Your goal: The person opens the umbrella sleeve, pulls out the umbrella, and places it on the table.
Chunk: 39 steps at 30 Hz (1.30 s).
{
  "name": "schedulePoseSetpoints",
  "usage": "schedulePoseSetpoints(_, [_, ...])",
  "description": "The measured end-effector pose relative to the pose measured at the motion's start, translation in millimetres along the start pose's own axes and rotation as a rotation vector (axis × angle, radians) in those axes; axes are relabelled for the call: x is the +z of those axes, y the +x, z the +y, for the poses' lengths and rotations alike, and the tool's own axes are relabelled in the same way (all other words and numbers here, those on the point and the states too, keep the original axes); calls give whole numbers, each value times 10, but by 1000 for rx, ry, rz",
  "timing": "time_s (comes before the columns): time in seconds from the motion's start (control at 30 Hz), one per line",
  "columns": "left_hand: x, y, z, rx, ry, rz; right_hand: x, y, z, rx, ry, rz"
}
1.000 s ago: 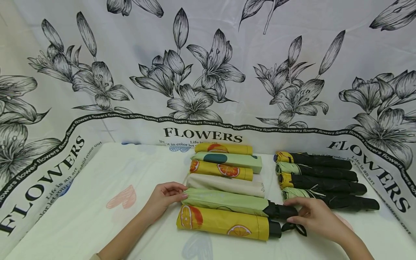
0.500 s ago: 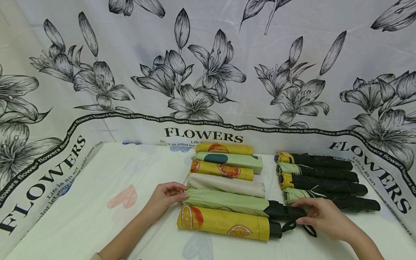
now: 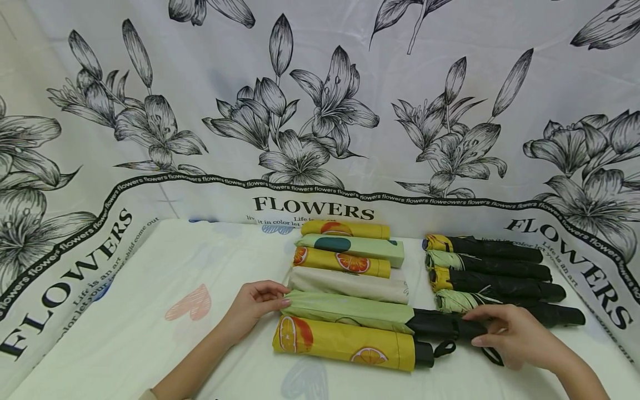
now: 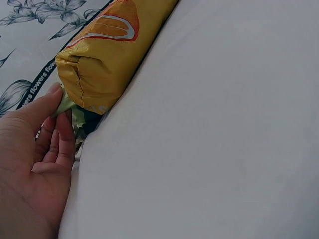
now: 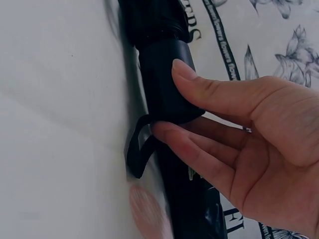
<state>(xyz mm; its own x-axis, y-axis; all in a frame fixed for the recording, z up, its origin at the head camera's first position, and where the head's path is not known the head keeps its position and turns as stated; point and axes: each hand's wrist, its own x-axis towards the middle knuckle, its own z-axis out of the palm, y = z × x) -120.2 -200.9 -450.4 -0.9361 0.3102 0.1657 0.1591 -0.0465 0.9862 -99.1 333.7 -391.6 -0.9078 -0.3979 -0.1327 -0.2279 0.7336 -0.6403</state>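
A folded black umbrella sticks partly out of a light green sleeve in the head view. My left hand pinches the sleeve's left end between thumb and fingers. At the other end, my right hand grips the umbrella's black handle, thumb on one side and fingers at its base. A black wrist strap hangs from the handle. Just in front lies an umbrella in a yellow sleeve with orange prints, its black handle end showing. The left wrist view shows this yellow sleeve overlapping the green one.
Behind the green sleeve lie a cream sleeve, two yellow sleeves with fruit prints and a pale green sleeve. Several folded black umbrellas are lined up at right. A flower-printed cloth hangs behind the white table cover.
My right hand has moved to the right, drawing the umbrella further out of the green sleeve. The left hand stays at the sleeve's end.
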Motion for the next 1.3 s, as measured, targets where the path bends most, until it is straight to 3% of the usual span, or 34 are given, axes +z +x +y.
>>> schedulePoseSetpoints(0.5, [3,3,5,-1,2,-1,-25,5,-20,43,4,-20])
schedulePoseSetpoints(0.7, [3,3,4,3,7,-2,-51,-38,-61,-4,-15,12])
schedulePoseSetpoints(1.0, [2,9,-5,5,10,0,43,-55,-207,-105,-38,188])
schedulePoseSetpoints(1.17, [5,4,-5,3,7,4,240,29,-381,-117,-55,301])
schedulePoseSetpoints(1.3, [7,4,3,-2,2,1,431,121,-461,-188,-55,361])
